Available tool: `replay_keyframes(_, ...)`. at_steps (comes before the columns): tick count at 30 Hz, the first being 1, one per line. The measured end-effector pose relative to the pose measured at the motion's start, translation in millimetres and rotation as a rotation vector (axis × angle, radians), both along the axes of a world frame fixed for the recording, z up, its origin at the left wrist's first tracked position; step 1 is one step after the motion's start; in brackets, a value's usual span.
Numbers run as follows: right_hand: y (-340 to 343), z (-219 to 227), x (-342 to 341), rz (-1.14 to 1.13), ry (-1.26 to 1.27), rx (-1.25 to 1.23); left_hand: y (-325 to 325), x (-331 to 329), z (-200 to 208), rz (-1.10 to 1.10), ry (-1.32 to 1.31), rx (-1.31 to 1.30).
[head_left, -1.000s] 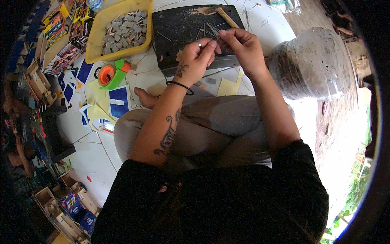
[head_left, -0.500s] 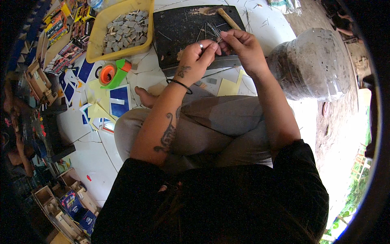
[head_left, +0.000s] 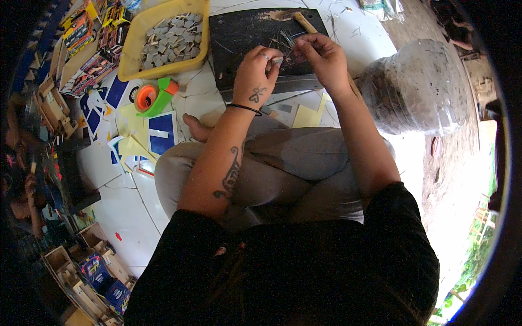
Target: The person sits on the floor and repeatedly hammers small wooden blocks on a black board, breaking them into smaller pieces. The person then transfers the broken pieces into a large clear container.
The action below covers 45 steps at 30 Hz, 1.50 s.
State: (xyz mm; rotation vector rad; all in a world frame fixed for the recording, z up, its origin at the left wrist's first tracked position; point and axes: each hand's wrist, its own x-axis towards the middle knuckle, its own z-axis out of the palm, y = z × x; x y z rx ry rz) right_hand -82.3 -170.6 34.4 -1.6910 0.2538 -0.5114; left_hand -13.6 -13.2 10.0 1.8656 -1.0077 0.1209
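– Okay, quick one: left hand (head_left: 260, 70)?
– Over the near edge of the black block (head_left: 236, 38). Thumb and finger clamped on a small pale piece (head_left: 278, 60). Piece is up above the block's top; too small to say what kind.
– Right hand (head_left: 325, 58)?
– Above the block's right part. Thumb and fingertips close together, right by some thin nails (head_left: 288, 39). Clamped on them or not, can't tell.
– Hands touching each other?
– No, apart, gap between them above the block.
– Anything else on the block?
– Wooden handle (head_left: 305, 23) at its far right corner, just past the right hand. Few loose nails on top too.
– Left of the block?
– Yellow basin (head_left: 163, 73), just beside it. Lots of small grey pieces (head_left: 171, 41) inside.
– And left but nearer than the block?
– Orange-and-green tape dispenser (head_left: 157, 100), then blue paper (head_left: 162, 142). Both on the white tiled floor (head_left: 117, 204).
– Right of the block?
– Big see-through plastic container (head_left: 418, 87), smudged dark.
– Near side of the block?
– Yellow paper (head_left: 307, 116) on the floor, then the person's crossed legs (head_left: 304, 155), grey trousers.
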Motion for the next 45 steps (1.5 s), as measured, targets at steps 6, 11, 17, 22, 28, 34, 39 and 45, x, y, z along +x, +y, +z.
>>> replay_keyframes(6, 2.3, -2.3, 1.9, -0.077, -0.062, -0.253, 0.4, -0.2, -0.5, 0.077, 0.082, 0.01)
replay_keyframes(11, 1.8, -0.4, -0.6, -0.065, 0.041, -0.314, 0.7, 1.6, -0.1, 0.056, 0.233, -0.049)
replay_keyframes(17, 4.4, 0.6, 0.4, -0.062, 0.03, -0.298, -0.3, -0.1, 2.0, 0.054, 0.291, -0.098)
replay_keyframes(22, 10.4, 3.6, -0.5, -0.042, 0.023, -0.367, 2.8, 0.1, 0.2, 0.115, -0.003, 0.115)
replay_keyframes(28, 18.1, 11.2, -3.6, -0.018, 0.06, -0.527, 3.1, 3.0, -3.1, 0.113, -0.041, 0.14)
replay_keyframes(34, 21.4, 15.1, -3.6, -0.017, 0.04, -0.65, 2.8, 3.8, -5.4, 0.118, -0.035, 0.146)
replay_keyframes(39, 21.7, 16.3, -4.0, -0.012, 0.061, -0.641, 3.1, 3.9, -6.0, 0.119, -0.041, 0.134)
replay_keyframes(45, 21.6, 15.7, -4.0, -0.014, 0.031, -0.664, 3.7, 4.2, -4.7, 0.113, -0.094, 0.136)
